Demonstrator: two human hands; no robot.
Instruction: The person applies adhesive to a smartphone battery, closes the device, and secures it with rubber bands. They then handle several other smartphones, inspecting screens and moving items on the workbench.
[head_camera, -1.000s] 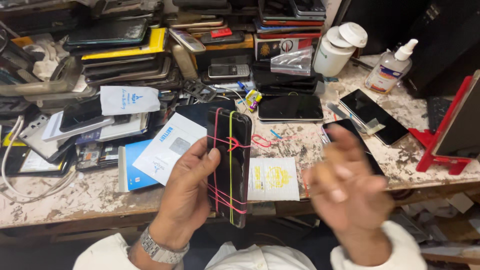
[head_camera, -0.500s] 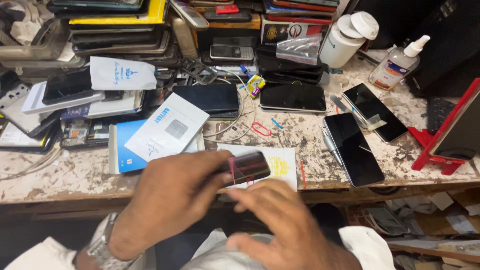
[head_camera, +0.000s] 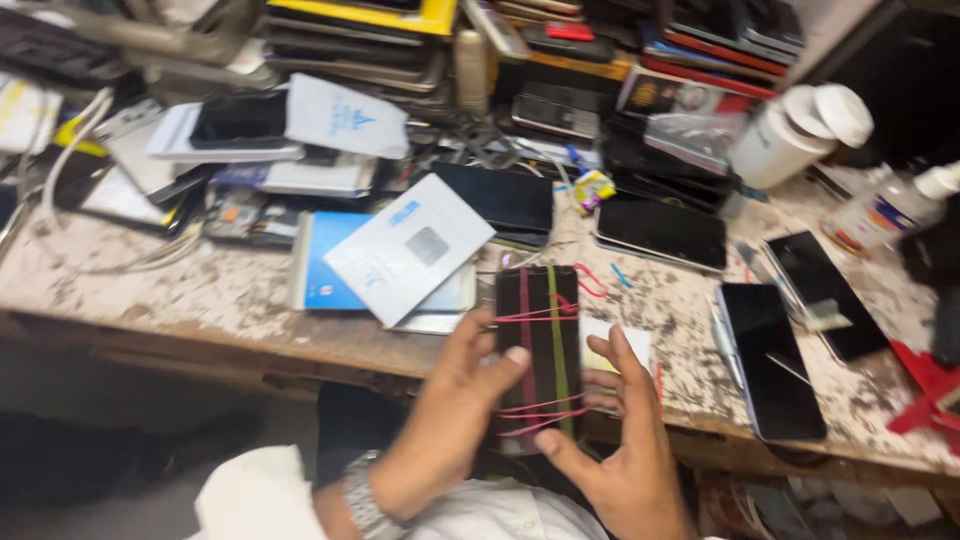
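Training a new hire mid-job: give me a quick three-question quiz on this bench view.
1. True or false: both hands hold the banded phone.
2. Which colour is the band running lengthwise on it? A) green B) blue C) white
3. What white container stands at the far right of the bench?

Key:
1. True: left hand and right hand each have a grip on it.
2. A; pink bands cross it.
3. The jar with a white lid.

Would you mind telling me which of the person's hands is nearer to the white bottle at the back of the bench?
Right. The right hand holds the banded phone on the side facing the white bottle; the left hand grips the phone's far side.
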